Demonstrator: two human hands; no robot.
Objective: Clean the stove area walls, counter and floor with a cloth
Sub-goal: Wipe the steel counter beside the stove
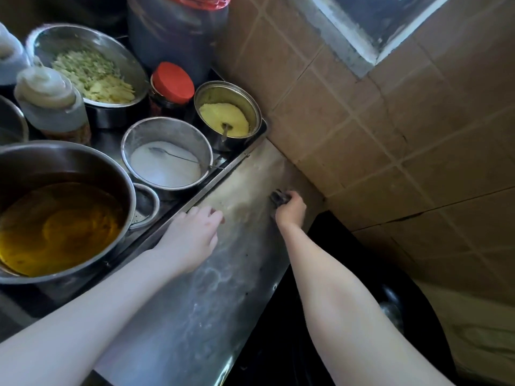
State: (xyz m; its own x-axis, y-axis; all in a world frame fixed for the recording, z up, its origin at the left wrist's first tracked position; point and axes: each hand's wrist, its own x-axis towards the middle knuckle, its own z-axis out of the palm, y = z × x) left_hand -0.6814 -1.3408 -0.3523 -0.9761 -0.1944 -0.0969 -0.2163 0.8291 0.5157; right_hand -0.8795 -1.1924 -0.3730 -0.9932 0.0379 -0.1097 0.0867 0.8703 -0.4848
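My right hand (289,208) grips a small dark grey cloth (278,196) and holds it against the far end of the stainless steel counter strip (211,296), close to the tiled wall (390,129). My left hand (192,232) rests on the same strip near its left edge, fingers loosely bent and holding nothing. The steel shows smeared wet streaks and a few dark specks.
Left of the strip stand a big pot of amber oil (58,221), a tin of white powder with a spoon (165,160), a tin of yellow powder (225,115), a red-lidded jar (172,84), a bowl of chopped vegetables (92,71). A black wok (376,316) lies at the right.
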